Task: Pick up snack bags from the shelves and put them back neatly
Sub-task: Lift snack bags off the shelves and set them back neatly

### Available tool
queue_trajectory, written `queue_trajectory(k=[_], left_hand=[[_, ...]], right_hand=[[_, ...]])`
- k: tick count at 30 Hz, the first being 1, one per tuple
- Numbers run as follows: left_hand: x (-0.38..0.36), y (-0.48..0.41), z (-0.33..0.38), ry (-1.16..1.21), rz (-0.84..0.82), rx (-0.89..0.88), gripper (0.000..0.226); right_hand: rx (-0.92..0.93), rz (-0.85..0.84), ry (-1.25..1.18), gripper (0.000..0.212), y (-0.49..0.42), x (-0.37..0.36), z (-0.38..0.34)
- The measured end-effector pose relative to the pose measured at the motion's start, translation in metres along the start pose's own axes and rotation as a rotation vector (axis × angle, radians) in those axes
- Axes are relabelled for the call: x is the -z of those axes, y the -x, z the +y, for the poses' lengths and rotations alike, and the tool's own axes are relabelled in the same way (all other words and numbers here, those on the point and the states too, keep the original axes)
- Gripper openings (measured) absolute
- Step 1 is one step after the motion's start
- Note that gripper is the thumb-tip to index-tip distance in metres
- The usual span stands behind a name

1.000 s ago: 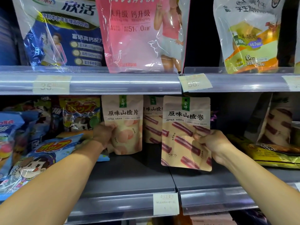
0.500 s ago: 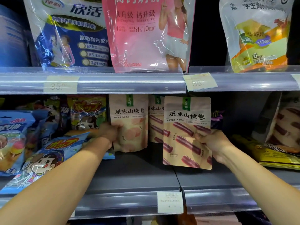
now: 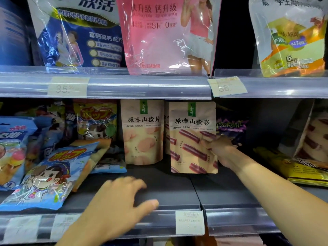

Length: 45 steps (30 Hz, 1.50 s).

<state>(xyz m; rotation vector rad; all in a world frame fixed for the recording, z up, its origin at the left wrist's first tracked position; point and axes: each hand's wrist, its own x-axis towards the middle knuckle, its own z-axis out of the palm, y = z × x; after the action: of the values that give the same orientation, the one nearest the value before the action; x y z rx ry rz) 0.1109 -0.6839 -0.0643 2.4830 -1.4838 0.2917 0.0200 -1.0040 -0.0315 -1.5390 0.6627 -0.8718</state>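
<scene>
We see two bare forearms, no sleeves in view on either. Left hand (image 3: 117, 201) enters from 6 o'clock: motion-blurred, so nail detail can't be read; no ring or watch that we can make out. Right hand (image 3: 220, 150) comes in from 4 o'clock on a long bare forearm, sharper; wrist bare, no band or watch, no gloves. Fingers (image 3: 206, 141) on that hand show no rings. We spot no markings or jewellery anywhere on either arm.

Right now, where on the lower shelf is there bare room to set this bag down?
Bare shelf in front of the slices bag, and right of the right hand up to the yellow packs. The candy bags crowd the left.
</scene>
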Motion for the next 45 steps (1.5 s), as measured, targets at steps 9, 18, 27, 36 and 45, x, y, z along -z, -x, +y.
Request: queue_trajectory(k=[9, 18, 27, 36, 45], left_hand=[[-0.027, 0.012, 0.007, -0.123, 0.189, -0.032, 0.079], [-0.038, 0.009, 0.003, -0.175, 0.273, -0.038, 0.073], [-0.039, 0.011, 0.001, -0.183, 0.236, -0.018, 0.074], [-0.04, 0.013, 0.001, -0.191, 0.229, -0.032, 0.073], [-0.041, 0.014, -0.001, -0.211, 0.242, -0.059, 0.072]], right_hand=[[0.027, 0.109, 0.013, 0.013, -0.021, -0.02, 0.012], [0.018, 0.151, -0.001, 0.011, -0.026, -0.04, 0.013], [-0.015, 0.104, -0.034, 0.033, -0.027, -0.043, 0.018], [-0.033, 0.183, 0.042, 0.049, -0.025, -0.043, 0.015], [-0.045, 0.218, 0.196, 0.04, -0.014, -0.051, 0.013]])
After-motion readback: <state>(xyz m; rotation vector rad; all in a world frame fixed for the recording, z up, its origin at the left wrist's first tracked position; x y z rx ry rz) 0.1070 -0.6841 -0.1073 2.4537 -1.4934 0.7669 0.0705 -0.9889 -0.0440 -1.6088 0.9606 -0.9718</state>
